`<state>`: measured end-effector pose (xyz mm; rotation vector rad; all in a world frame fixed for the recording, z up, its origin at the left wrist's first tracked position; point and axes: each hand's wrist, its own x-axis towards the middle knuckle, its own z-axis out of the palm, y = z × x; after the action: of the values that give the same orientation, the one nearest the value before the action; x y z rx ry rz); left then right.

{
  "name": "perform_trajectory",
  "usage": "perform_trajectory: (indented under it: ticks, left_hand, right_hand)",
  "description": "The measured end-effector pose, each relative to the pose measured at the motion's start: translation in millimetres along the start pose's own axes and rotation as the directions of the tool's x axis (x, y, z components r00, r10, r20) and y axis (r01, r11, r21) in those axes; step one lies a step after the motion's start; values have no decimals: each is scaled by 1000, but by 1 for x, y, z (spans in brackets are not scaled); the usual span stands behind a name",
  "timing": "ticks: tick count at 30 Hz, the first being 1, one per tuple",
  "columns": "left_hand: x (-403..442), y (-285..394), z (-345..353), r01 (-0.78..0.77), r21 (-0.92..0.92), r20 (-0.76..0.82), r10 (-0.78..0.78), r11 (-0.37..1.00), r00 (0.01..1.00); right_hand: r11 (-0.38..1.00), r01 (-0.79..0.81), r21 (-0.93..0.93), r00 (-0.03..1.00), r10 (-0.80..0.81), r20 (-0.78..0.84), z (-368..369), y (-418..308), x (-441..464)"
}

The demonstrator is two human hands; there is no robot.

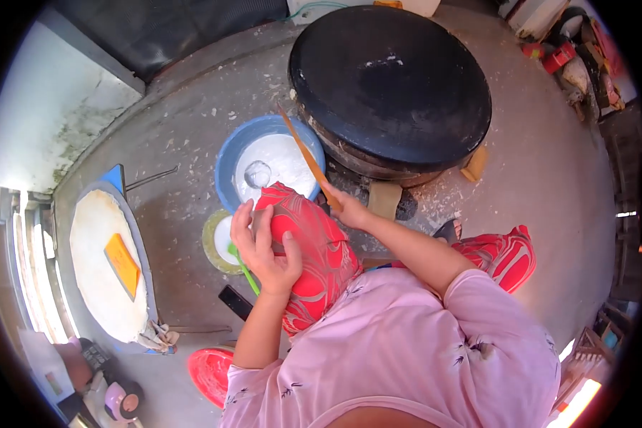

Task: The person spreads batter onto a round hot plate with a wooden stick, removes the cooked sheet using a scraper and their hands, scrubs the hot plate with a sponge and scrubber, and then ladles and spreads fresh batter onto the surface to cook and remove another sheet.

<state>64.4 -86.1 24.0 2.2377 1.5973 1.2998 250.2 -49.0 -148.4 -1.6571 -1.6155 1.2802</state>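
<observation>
My right hand (347, 208) is closed round the lower end of a long, thin wooden stick (303, 150), whose tip points up over the right part of a blue basin (226, 165). White batter (284, 158) fills the basin, with a round clear object (257, 174) in it. My left hand (267, 250) rests over the knee of the red patterned trousers (314, 250), fingers apart and nothing held. Just left of it stands a yellow-green bowl (212, 246) with white contents and a bright green handle (244, 271).
A large round black griddle (392, 85) stands ahead. At left, a pale round sheet (96, 264) carries a yellow-orange piece (123, 265). A phone (235, 302) and a red dish (210, 374) lie near my left arm. Clutter (581, 68) sits at far right.
</observation>
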Motion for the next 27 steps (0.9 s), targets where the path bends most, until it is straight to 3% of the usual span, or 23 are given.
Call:
perform_trajectory:
  ticks: [1, 2, 4, 5, 7, 9, 11, 12, 14, 15, 17, 18, 20, 21, 23, 25, 26, 27]
  left_hand:
    - [-1, -1, -1, 19, 8, -5, -19, 1000, 1000]
    - [-1, -2, -1, 36, 10, -7, -36, 999, 999]
    - [0, -1, -2, 40, -6, 29, -39, 999, 999]
    - [0, -1, -2, 55, 14, 16, -55, 998, 998]
    - [1, -6, -2, 37, 72, 22, -39, 997, 999]
    - [2, -6, -1, 64, 64, 35, -67, 996, 997]
    - [5, -3, 1, 76, 63, 48, -79, 995, 996]
    - [7, -1, 1, 83, 68, 49, -87, 994, 995]
    - [8, 2, 4, 94, 82, 55, -99, 992, 994]
    - [9, 3, 5, 100, 86, 64, -105, 991, 992]
    - [10, 4, 7, 105, 101, 69, -112, 989, 991]
    - [10, 3, 7, 104, 117, 85, -114, 988, 990]
    - [11, 4, 8, 100, 129, 85, -112, 987, 990]
    - [11, 5, 9, 96, 146, 93, -111, 985, 990]
    - [11, 7, 12, 96, 144, 85, -109, 985, 990]
    - [12, 9, 14, 103, 140, 90, -117, 985, 989]
    - [13, 9, 16, 103, 123, 77, -113, 987, 991]
    - [14, 10, 17, 94, 120, 85, -105, 988, 991]
  right_hand:
    - [998, 54, 41, 994, -57, 89, 3, 5, -5]
    - [998, 29, 58, 996, -34, 78, 5, 13, -10]
    - [994, -90, 54, 958, 72, 279, 3, 35, -20]
    - [984, -139, -111, 926, 169, 336, -13, 36, -23]
    - [888, -429, -167, 900, 435, 1, -24, 68, -38]
    - [810, -569, -139, 756, 449, -476, -32, 126, -54]
    - [671, -718, -184, 630, 514, -582, -53, 160, -60]
    - [667, -723, -177, 626, 526, -575, -60, 169, -65]
    - [659, -518, -546, 855, 365, -369, -68, 182, -71]
    - [663, -515, -543, 856, 369, -362, -66, 184, -71]
    - [621, -397, -676, 916, 220, -337, -64, 182, -68]
    - [626, -390, -675, 918, 214, -332, -70, 178, -64]
    - [625, -395, -673, 900, 411, -147, -99, 164, -55]
    - [623, -392, -677, 903, 400, -155, -115, 152, -56]
    - [601, -669, -438, 739, 602, -302, -145, 137, -67]
    - [416, -623, -662, 760, 522, -388, -152, 198, -90]
    - [407, -629, -663, 758, 511, -406, -166, 182, -96]
    - [484, -622, -616, 766, 539, -350, -190, 143, -104]
